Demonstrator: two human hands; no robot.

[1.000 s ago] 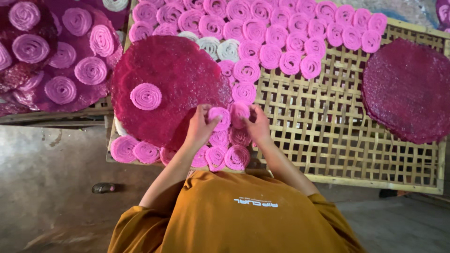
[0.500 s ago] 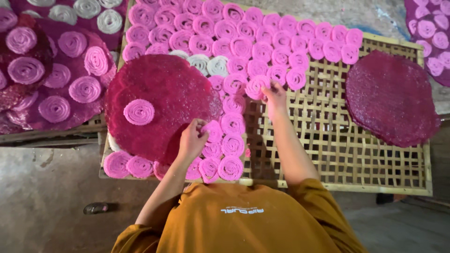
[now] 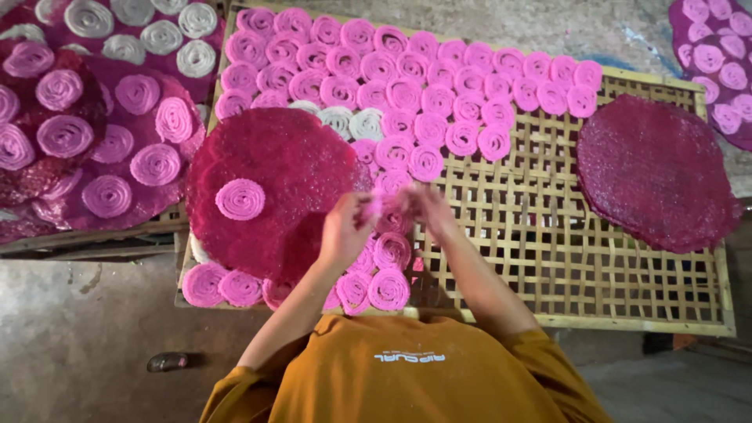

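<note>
- My left hand (image 3: 345,231) and right hand (image 3: 427,210) pinch one pink spiral coil (image 3: 384,205) together, above the bamboo lattice tray (image 3: 595,258).
- Risk: the soft coil may tear or unroll if I tug unevenly.
- Red round sheet (image 3: 270,188) lies at nine o'clock; brushing it could shift it.

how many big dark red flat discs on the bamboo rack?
2. One big dark red disc lies at the rack's left, a pink coil on top; the other lies at its right end. Coils may hide more.

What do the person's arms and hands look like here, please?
Both arms are bare from the elbow down. Short mustard-orange sleeves of a T-shirt cover the upper arms. The left hand and right hand wear no gloves; motion blur hides any rings.
</note>
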